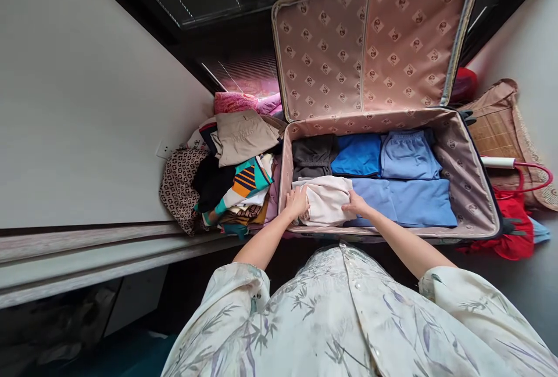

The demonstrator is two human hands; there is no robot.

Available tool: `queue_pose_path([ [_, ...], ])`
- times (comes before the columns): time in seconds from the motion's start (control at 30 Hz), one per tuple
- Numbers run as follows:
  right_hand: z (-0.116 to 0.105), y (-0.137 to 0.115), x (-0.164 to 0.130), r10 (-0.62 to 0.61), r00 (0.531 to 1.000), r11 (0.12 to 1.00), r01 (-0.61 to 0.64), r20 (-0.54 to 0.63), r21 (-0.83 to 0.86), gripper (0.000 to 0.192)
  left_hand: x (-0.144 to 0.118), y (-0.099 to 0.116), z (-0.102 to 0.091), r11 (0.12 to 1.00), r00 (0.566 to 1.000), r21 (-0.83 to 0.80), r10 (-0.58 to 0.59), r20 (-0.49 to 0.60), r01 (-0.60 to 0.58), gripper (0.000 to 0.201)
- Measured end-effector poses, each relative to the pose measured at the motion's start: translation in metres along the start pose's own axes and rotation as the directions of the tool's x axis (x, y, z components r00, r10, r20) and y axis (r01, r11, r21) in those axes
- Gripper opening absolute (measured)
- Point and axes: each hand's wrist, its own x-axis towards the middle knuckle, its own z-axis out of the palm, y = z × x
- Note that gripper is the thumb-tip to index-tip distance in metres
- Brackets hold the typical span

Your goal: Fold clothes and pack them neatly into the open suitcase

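While my floral sleeves fill the bottom of the view, both my arms reach forward into the open suitcase (471,191). My left hand (297,203) lies on the left edge of a folded cream garment (326,203), fingers curled over the cloth and pressed close together. My right hand (356,205) rests on the garment's right edge, fingers bent down onto the fabric, gripping its side. That cream garment sits in the near left corner of the case, touching the front wall.

Just beside it to the right lies a flat light blue garment (410,201), filling the rest of the near row. Behind these, along the far wall, three folded pieces sit side by side: a dark grey one (313,156), a bright blue one (357,154) and pale blue shorts (408,155).

Left of the case, a loose pile of clothes (235,185) rests against the wall, with a beige piece (242,136) on top and a spotted fabric (178,188) at its left edge. To the right lie a red bag (514,226) and a woven mat (501,127). Farthest back, the patterned lid (370,40) stands upright.
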Motion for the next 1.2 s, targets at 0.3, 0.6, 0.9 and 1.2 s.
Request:
queue_pose_path([
  [0.3,-0.006,-0.010,-0.013,0.018,0.999,0.973,-0.007,0.042,-0.231,0.060,-0.003,-0.005,0.008,0.995,0.999,0.091,0.053,-0.014,-0.051,0.073],
  [0.6,-0.019,-0.030,0.024,0.140,0.939,0.987,-0.157,-0.314,-0.030,0.041,-0.003,0.002,0.005,0.981,0.987,0.115,0.159,-0.023,-0.155,0.077],
  [0.9,-0.025,-0.051,0.008,-0.364,0.920,0.931,0.351,-0.147,-0.104,0.015,-0.025,0.014,-0.006,0.893,0.894,0.057,0.441,0.076,-0.446,0.038],
  [1.2,-0.006,0.001,-0.047,-0.568,0.671,0.607,0.732,0.477,-0.308,0.020,-0.007,-0.009,-0.011,0.969,0.938,-0.020,0.234,-0.255,-0.247,0.056],
])
